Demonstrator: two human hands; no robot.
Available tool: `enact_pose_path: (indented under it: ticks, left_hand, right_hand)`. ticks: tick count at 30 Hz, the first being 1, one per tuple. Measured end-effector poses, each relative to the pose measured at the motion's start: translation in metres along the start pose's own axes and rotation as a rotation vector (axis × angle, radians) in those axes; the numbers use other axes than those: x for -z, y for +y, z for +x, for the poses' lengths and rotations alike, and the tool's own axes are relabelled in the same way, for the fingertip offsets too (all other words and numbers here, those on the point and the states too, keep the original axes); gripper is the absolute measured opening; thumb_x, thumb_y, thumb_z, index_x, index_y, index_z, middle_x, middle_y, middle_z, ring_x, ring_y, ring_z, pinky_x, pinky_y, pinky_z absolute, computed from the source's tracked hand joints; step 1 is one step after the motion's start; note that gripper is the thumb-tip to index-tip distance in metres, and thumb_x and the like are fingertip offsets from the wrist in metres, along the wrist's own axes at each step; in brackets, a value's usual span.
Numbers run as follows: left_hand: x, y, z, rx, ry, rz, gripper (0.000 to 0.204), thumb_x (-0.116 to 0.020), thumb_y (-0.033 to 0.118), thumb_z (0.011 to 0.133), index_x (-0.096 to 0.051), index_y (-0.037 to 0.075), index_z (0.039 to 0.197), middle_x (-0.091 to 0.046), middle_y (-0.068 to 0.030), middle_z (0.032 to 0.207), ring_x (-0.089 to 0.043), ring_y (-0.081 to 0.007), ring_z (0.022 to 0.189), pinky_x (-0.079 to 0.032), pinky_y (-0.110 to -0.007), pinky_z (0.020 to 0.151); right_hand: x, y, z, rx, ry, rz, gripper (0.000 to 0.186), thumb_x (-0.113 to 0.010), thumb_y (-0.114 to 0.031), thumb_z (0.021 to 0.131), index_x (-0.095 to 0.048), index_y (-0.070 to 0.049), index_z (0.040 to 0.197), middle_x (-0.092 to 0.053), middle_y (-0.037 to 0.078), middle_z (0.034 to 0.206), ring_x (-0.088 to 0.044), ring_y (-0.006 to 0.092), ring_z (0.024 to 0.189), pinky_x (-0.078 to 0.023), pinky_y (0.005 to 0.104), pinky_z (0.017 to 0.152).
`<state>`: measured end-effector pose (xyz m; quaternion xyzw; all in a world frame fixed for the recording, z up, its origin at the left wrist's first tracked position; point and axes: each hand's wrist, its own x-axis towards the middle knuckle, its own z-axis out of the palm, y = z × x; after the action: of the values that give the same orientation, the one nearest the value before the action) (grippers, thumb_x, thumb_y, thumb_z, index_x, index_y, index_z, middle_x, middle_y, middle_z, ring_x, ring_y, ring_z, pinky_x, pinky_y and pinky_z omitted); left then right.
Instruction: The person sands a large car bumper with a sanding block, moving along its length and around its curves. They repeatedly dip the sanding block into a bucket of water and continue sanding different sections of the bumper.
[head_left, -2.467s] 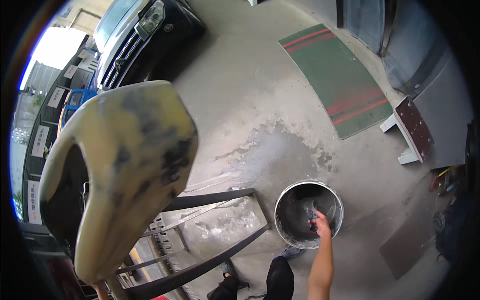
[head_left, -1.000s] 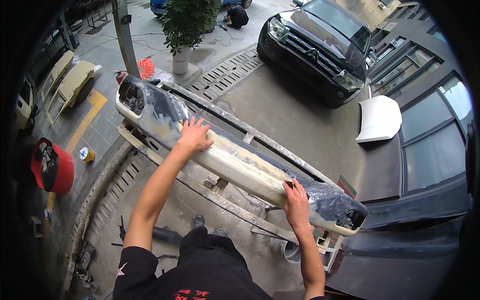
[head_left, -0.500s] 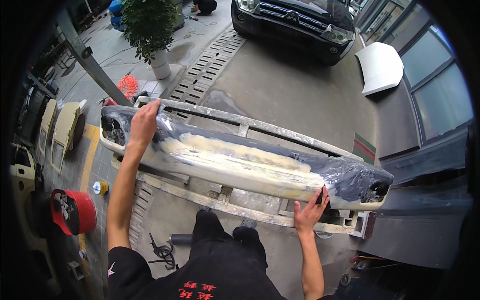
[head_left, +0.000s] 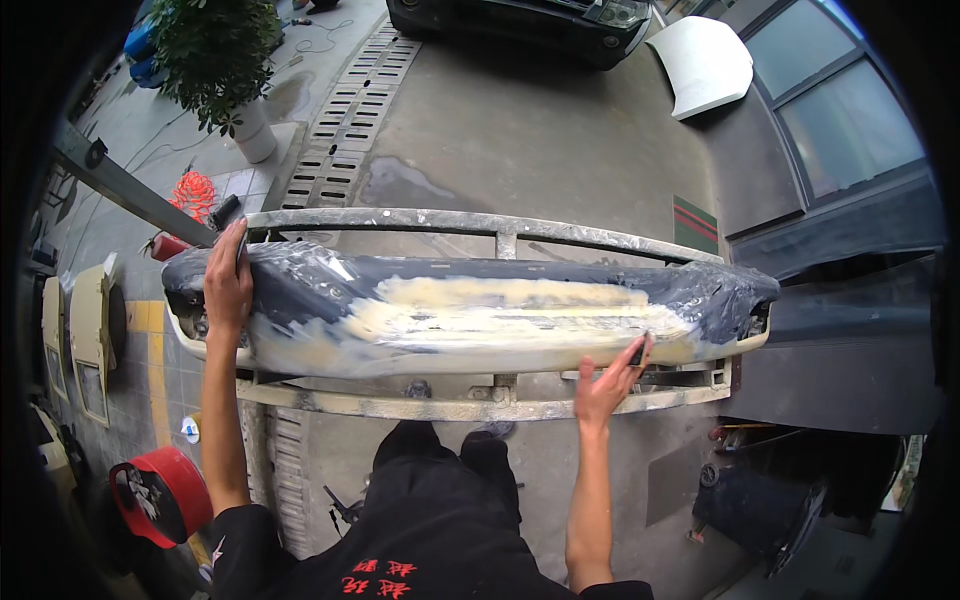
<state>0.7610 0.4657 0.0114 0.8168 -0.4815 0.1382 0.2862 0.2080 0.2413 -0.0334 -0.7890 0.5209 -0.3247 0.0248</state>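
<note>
A long bumper (head_left: pixel 500 310), dark grey with cream and white patches, lies crosswise on a paint-spattered metal stand (head_left: pixel 370 218). My left hand (head_left: pixel 228 272) is on its left end, fingers bent over the far edge beside a dark strip I cannot clearly make out. My right hand (head_left: pixel 607 385), right of the middle at the near edge, pinches a small dark block (head_left: pixel 637 352) against the patched surface. Below, my legs and dark clothing show between my forearms.
A red tub (head_left: pixel 168 462), pale panels (head_left: pixel 95 340), coiled orange hose (head_left: pixel 192 188) and post (head_left: pixel 130 180) are left. Beyond are a potted plant (head_left: pixel 205 60), a drain grate (head_left: pixel 335 120) and a black car (head_left: pixel 520 30). A white hood (head_left: pixel 700 65) leans by windows at right.
The view has swung from a bucket, where my right hand was, onto the bumper, which now looks level. My left hand has moved left to its end; the right stays with the block.
</note>
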Motion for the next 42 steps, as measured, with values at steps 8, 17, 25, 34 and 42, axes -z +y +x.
enact_pose_path:
  ticks: [8, 17, 25, 34, 42]
  left_hand:
    - [0.005, 0.033, 0.014, -0.109, -0.037, -0.019, 0.053, -0.061, -0.006, 0.089, -0.060, 0.005, 0.140, -0.064, -0.0167, 0.142, -0.057, -0.0368, 0.135, -0.044, -0.046, 0.116]
    - [-0.140, 0.255, 0.062, -0.952, -0.483, -0.190, 0.055, -0.056, 0.015, 0.100, -0.051, 0.030, 0.153, -0.058, -0.0069, 0.136, -0.059, -0.0236, 0.123, -0.049, -0.040, 0.103]
    - [-0.206, 0.294, 0.051, -1.226, -0.774, -0.245, 0.060, -0.053, 0.010, 0.098, -0.049, 0.030, 0.155, -0.045, -0.0062, 0.163, -0.040, -0.0283, 0.153, -0.036, -0.040, 0.126]
    - [-0.095, 0.238, 0.059, -0.933, -0.759, -0.281, 0.083, -0.060, -0.002, 0.076, -0.051, 0.020, 0.155, -0.032, -0.0100, 0.171, -0.022, -0.0315, 0.161, -0.020, -0.051, 0.132]
    - [-0.001, 0.022, -0.013, -0.147, -0.232, 0.158, 0.038, -0.057, 0.023, 0.105, -0.065, 0.004, 0.137, -0.058, -0.0161, 0.150, -0.043, -0.0362, 0.149, -0.024, -0.051, 0.127]
  right_hand:
    - [0.012, 0.014, 0.001, -0.039, -0.090, -0.001, 0.096, -0.048, -0.065, 0.103, -0.022, 0.004, 0.164, -0.029, 0.030, 0.167, -0.028, 0.0466, 0.154, -0.021, 0.0539, 0.127]
    - [-0.010, -0.045, -0.016, 0.328, -0.244, -0.042, 0.099, -0.051, -0.067, 0.100, -0.027, 0.006, 0.162, -0.031, 0.028, 0.166, -0.024, 0.0470, 0.156, -0.021, 0.0564, 0.126]
    - [-0.021, -0.053, -0.018, 0.058, -0.039, 0.076, 0.102, -0.052, -0.068, 0.099, -0.023, 0.006, 0.163, -0.028, 0.031, 0.166, -0.025, 0.0475, 0.155, -0.016, 0.0574, 0.126]
    - [0.013, 0.057, 0.021, -0.149, 0.043, -0.035, 0.099, -0.047, -0.065, 0.102, -0.018, 0.007, 0.164, -0.030, 0.032, 0.165, -0.026, 0.0468, 0.154, -0.015, 0.0504, 0.128]
    - [0.030, 0.081, 0.035, 0.130, -0.095, -0.010, 0.101, -0.057, -0.066, 0.097, -0.027, 0.006, 0.162, -0.034, 0.028, 0.165, -0.031, 0.0434, 0.153, -0.024, 0.0538, 0.125]
